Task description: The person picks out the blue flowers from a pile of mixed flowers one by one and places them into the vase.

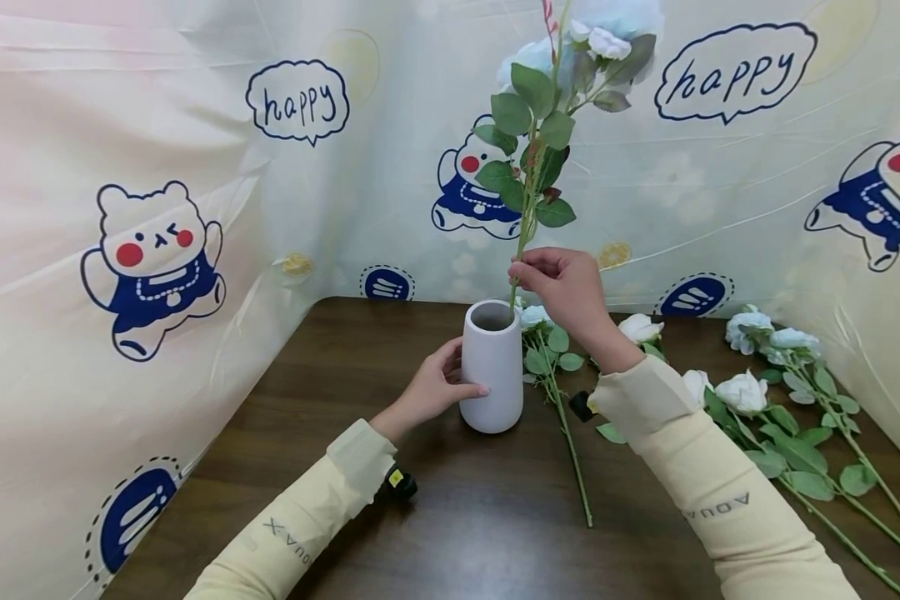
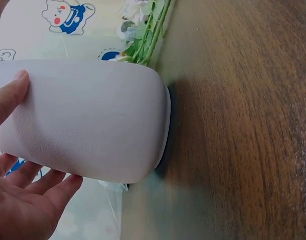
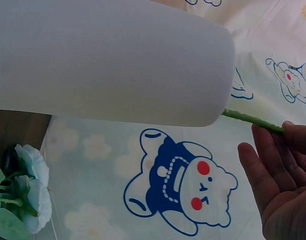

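A white vase (image 1: 492,379) stands upright on the dark wooden table. My left hand (image 1: 431,387) grips its side, with the thumb across the front and the fingers around the far side, as the left wrist view also shows. Above the vase's right rim, my right hand (image 1: 566,287) pinches the green stem (image 3: 252,119) of a tall artificial flower spray between thumb and fingers. The lower end of that stem is at the vase's mouth (image 1: 492,317). Pale blue blooms (image 1: 528,62) and green leaves (image 1: 532,89) rise high above the hand, partly cut off by the frame's top.
Right of the vase lies a pale blue flower stem (image 1: 570,450). Further right, white roses (image 1: 742,392) and pale blue flowers (image 1: 791,340) lie on the table (image 1: 450,533), partly behind the right arm. A printed cloth (image 1: 390,167) hangs behind and at both sides.
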### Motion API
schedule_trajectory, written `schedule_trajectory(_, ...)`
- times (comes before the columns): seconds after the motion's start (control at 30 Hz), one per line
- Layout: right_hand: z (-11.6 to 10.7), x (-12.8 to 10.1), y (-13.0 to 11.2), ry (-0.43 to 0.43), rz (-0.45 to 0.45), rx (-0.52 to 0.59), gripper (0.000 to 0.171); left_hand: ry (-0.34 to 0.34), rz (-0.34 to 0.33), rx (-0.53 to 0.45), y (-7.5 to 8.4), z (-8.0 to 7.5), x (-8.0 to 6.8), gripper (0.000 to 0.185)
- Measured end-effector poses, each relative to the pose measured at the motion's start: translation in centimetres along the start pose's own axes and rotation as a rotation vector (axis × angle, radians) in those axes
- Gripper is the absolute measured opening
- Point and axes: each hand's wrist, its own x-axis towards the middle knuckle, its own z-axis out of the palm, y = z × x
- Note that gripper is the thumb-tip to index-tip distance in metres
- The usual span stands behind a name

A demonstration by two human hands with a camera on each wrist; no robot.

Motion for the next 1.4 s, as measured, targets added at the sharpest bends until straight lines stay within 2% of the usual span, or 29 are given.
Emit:
schedule_trajectory(0.43,0.7,-0.8,1.5,-0.005,-0.006,-0.085,0.023,-0.015,-0.012,-0.022,0.0,0.0,0.0,0.076)
schedule_trajectory(0.63,0.9,-1.0,2.2,0.005,-0.029,-0.115,0.022,-0.03,-0.014,-0.019,2.6,-0.1,-0.9,0.073)
schedule_trajectory(0.73,1.0,-1.1,2.5,0.01,-0.036,-0.121,0.021,-0.034,-0.022,-0.017,3.1,-0.1,-1.0,0.073)
schedule_trajectory(1.07,1.4,-1.0,3.1,0.018,-0.099,-0.106,0.022,-0.03,-0.021,-0.025,2.9,0.0,-0.9,0.075)
schedule_trajectory(1.4,1.5,-1.2,3.3,0.015,-0.105,-0.091,0.015,-0.027,-0.027,-0.012,2.6,0.0,-0.8,0.075)
